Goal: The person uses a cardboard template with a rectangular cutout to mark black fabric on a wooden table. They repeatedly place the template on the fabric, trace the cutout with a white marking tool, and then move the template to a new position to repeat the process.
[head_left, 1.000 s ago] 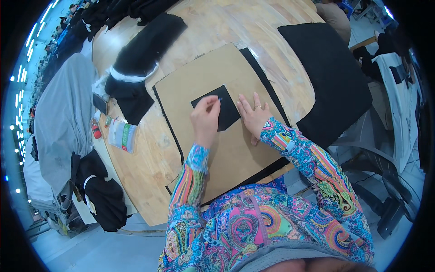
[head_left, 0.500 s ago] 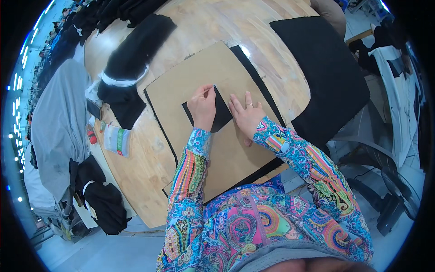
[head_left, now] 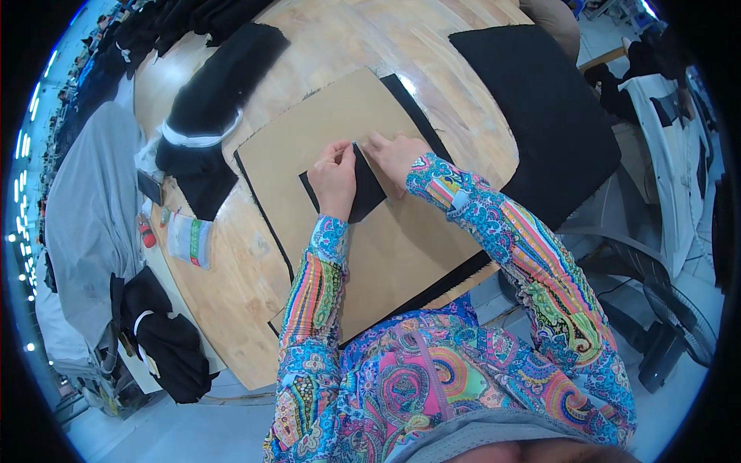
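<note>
A large tan card sheet (head_left: 409,247) lies over black fabric (head_left: 417,116) whose edges show around it. Near its middle is a black pocket-shaped piece (head_left: 369,193); I cannot tell if it lies on the card or shows through a cut-out. Over its upper left part, my left hand (head_left: 335,179) is closed, thumb and fingertips pinched at its top corner; what they hold is too small to make out. Just right of that corner, my right hand (head_left: 395,157) rests with fingers stretched toward the left fingertips, apparently holding nothing.
A black fabric panel (head_left: 540,116) covers the table's right side. At left lies a black bundle with a white tie (head_left: 202,139), near a clear packet (head_left: 189,241) and a small red object (head_left: 147,231). A grey-draped heap (head_left: 93,216) stands left, a fan (head_left: 668,324) right.
My right hand has moved up and left, from lying spread on the card to beside the black piece's top corner. The left hand keeps its pinch there. The whole view has shifted slightly.
</note>
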`<state>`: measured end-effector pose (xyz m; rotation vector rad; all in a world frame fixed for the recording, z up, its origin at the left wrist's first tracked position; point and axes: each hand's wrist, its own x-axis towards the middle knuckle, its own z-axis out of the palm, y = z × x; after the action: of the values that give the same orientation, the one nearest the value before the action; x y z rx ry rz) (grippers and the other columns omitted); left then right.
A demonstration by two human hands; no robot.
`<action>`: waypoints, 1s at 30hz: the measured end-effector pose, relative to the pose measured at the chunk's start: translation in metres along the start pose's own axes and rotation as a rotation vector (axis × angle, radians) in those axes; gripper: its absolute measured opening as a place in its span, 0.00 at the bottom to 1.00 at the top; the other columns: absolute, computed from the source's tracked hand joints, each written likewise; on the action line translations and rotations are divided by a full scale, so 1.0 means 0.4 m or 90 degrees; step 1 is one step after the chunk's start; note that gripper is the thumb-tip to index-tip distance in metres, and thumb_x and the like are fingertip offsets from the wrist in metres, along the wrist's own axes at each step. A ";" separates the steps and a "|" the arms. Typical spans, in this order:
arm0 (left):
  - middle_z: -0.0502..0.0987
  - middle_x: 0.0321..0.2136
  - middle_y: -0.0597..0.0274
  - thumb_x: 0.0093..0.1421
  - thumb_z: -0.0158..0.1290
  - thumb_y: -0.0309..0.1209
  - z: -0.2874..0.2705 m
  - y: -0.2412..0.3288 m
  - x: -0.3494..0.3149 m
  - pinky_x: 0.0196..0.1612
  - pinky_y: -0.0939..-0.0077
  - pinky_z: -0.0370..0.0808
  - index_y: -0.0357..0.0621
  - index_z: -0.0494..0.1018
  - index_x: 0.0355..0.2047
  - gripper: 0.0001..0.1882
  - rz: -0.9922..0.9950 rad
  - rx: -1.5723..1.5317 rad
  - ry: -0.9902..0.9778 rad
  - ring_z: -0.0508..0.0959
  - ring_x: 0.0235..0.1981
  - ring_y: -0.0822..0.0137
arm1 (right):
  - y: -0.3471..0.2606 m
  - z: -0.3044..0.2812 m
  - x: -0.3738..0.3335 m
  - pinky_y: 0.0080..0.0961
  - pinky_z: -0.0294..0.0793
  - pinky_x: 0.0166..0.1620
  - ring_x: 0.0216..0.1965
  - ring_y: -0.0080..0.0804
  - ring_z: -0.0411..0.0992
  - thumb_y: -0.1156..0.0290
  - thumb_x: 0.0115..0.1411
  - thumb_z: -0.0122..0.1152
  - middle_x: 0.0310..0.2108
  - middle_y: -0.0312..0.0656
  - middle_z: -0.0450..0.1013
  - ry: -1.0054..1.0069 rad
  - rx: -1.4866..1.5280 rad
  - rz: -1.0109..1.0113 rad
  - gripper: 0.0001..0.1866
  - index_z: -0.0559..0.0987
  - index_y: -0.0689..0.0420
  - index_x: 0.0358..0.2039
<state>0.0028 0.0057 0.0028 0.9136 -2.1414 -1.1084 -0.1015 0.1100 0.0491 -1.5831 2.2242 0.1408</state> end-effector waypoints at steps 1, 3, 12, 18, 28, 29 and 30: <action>0.81 0.26 0.54 0.57 0.53 0.31 0.002 0.000 -0.001 0.31 0.77 0.74 0.37 0.78 0.32 0.09 0.007 0.003 0.000 0.81 0.26 0.67 | 0.001 -0.003 -0.002 0.31 0.75 0.46 0.47 0.44 0.71 0.67 0.30 0.79 0.54 0.39 0.60 -0.005 0.001 0.003 0.53 0.61 0.54 0.59; 0.81 0.26 0.54 0.57 0.53 0.30 0.006 0.004 -0.002 0.31 0.77 0.74 0.37 0.78 0.32 0.09 0.014 -0.001 0.004 0.81 0.26 0.67 | 0.005 -0.002 -0.001 0.31 0.74 0.48 0.48 0.43 0.71 0.66 0.30 0.79 0.54 0.39 0.60 -0.007 0.003 0.005 0.54 0.60 0.52 0.60; 0.81 0.27 0.52 0.56 0.54 0.30 0.005 -0.005 0.005 0.34 0.77 0.75 0.35 0.78 0.32 0.10 0.035 0.036 0.002 0.81 0.28 0.66 | 0.007 -0.002 0.004 0.31 0.73 0.49 0.48 0.43 0.70 0.67 0.30 0.79 0.54 0.38 0.60 -0.011 0.007 -0.004 0.55 0.59 0.50 0.61; 0.80 0.26 0.52 0.56 0.53 0.31 0.002 0.000 0.010 0.33 0.74 0.75 0.37 0.78 0.32 0.09 0.066 0.101 -0.016 0.81 0.28 0.64 | 0.004 -0.001 0.009 0.32 0.73 0.50 0.48 0.43 0.70 0.68 0.30 0.79 0.54 0.39 0.60 -0.017 0.015 0.008 0.55 0.59 0.49 0.61; 0.78 0.27 0.53 0.55 0.52 0.28 -0.006 0.011 -0.022 0.32 0.67 0.75 0.41 0.77 0.31 0.06 0.174 0.155 -0.049 0.79 0.28 0.55 | 0.003 -0.014 0.007 0.34 0.74 0.49 0.49 0.46 0.70 0.70 0.31 0.78 0.55 0.39 0.59 -0.041 0.023 0.012 0.53 0.59 0.51 0.60; 0.78 0.27 0.53 0.54 0.53 0.27 -0.010 0.015 -0.033 0.32 0.67 0.75 0.41 0.76 0.31 0.05 0.187 0.144 -0.056 0.78 0.28 0.55 | 0.003 -0.016 0.007 0.34 0.74 0.49 0.49 0.47 0.70 0.70 0.31 0.78 0.55 0.40 0.59 -0.044 0.025 0.011 0.53 0.59 0.51 0.60; 0.78 0.27 0.53 0.54 0.53 0.27 -0.015 0.021 -0.046 0.32 0.67 0.75 0.41 0.76 0.30 0.05 0.201 0.133 -0.062 0.78 0.28 0.55 | 0.002 -0.015 0.008 0.34 0.74 0.49 0.49 0.47 0.70 0.70 0.31 0.78 0.55 0.40 0.59 -0.043 0.027 0.010 0.54 0.59 0.51 0.61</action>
<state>0.0157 0.0207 0.0098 0.5883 -2.4131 -0.7982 -0.1047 0.1057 0.0533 -1.5171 2.1743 0.1490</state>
